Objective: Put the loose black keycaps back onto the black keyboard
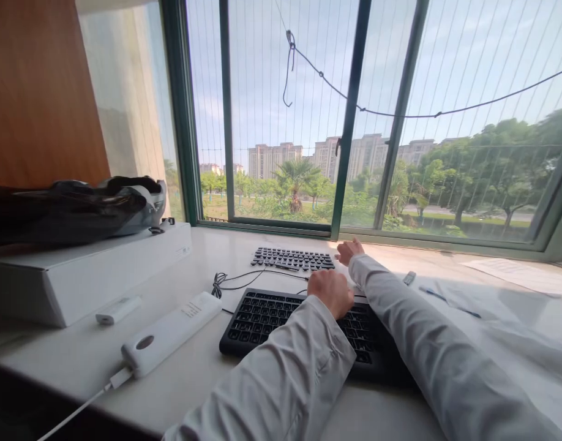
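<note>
A black keyboard base (262, 315) without keycaps, its grid of key positions bare, lies on the white tabletop. My left hand (330, 291) is curled closed over the middle of its far edge; the fingertips are hidden behind the knuckles. Farther back, several black keycaps (292, 258) are laid out in keyboard rows. At the right end of those rows is my right hand (349, 251), its fingers bent together. Whatever either hand holds is too hidden to make out. A thin black cable (221, 282) lies coiled left of the base, and one strand runs toward my left hand.
At the left stands a white box (56, 288) with a dark bag (79, 211) on top. A white power strip (171, 334) and a small white device (118, 310) lie before it. Rightward are a small grey object (409, 278), a pen (450, 302) and paper (524, 275). Windows (281, 226) border the back.
</note>
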Demonstrator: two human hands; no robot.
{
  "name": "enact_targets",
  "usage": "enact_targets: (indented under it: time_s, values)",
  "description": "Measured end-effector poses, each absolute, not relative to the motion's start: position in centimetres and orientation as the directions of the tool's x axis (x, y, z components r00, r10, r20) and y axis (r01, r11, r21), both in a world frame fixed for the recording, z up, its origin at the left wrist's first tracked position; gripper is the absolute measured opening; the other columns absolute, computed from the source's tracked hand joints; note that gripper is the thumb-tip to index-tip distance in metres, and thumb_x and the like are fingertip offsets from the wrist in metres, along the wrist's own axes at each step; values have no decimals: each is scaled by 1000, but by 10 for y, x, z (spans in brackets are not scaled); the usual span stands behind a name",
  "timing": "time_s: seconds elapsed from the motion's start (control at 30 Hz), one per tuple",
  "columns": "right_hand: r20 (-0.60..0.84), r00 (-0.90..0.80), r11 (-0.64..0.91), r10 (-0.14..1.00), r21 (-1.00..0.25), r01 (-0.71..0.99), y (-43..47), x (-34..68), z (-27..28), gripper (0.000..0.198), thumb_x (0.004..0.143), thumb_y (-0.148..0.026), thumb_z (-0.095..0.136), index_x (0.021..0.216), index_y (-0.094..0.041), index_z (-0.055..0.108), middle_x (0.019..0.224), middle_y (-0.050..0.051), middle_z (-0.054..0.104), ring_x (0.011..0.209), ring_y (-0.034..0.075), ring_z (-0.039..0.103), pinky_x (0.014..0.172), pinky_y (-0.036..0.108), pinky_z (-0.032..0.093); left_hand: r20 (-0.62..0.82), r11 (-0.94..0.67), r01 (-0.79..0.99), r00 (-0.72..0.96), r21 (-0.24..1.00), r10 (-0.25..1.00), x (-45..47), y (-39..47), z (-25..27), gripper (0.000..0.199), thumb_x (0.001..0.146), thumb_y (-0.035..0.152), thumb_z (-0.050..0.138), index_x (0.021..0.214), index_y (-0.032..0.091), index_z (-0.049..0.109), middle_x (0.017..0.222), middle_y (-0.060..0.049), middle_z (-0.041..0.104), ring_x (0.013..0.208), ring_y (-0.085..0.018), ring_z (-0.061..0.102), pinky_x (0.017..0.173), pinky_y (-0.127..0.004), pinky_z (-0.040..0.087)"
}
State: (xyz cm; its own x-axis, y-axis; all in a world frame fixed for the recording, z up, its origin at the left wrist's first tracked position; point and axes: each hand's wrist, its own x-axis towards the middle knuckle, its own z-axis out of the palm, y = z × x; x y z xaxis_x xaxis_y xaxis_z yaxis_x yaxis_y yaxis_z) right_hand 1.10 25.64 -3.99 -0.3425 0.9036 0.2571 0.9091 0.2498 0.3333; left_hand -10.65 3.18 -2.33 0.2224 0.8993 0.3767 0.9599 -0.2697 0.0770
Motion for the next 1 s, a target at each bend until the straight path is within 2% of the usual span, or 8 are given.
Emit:
enact_targets:
  time_s: [0.2,0.6,0.67,0.8,0.93,1.0]
  values:
    - [174,-251,222,952,171,960,278,17,-59,33,91,-36,51,117,-16,56,118,10,58,101,19,58,86,39,49,401,-295,952,238,84,885,-105,33,-27,34,80,31,46,88,12,73,82,-15,69,81,-27,66,69,-37,51]
    - [47,-377,374,925,61,926,273,52,-34,33,91,-35,51,118,-17,55,120,9,56,101,19,57,85,40,50,384,-284,957,240,61,892,-106,33,-26,34,81,32,45,90,14,73,84,-13,70,82,-26,66,69,-34,51]
    - [39,-413,411,910,41,911,263,60,-27,32,90,-35,53,116,-16,56,117,9,58,100,19,58,85,39,50,395,-287,956,243,57,886,-106,33,-26,34,81,31,44,90,14,73,83,-13,70,82,-25,66,69,-34,51]
    - [71,-474,477,877,-18,879,236,71,-16,24,77,-32,68,95,-15,68,97,9,68,89,19,62,81,30,48,411,-296,954,247,58,877,-105,32,-25,35,81,31,44,88,14,73,82,-13,70,82,-25,66,70,-34,51]
    - [114,-526,536,843,-101,838,191,81,-14,32,74,-46,66,93,-20,70,87,3,71,81,16,63,73,25,47,429,-291,955,241,54,871,-105,31,-25,36,81,30,43,88,13,73,80,-13,70,79,-26,66,68,-35,51]
    - [164,-564,586,810,-279,761,162,87,-17,36,71,-48,66,92,-19,70,83,3,71,78,16,64,70,26,47,440,-295,954,243,51,864,-105,31,-25,36,81,30,43,87,13,73,80,-13,69,79,-25,66,68,-34,50]
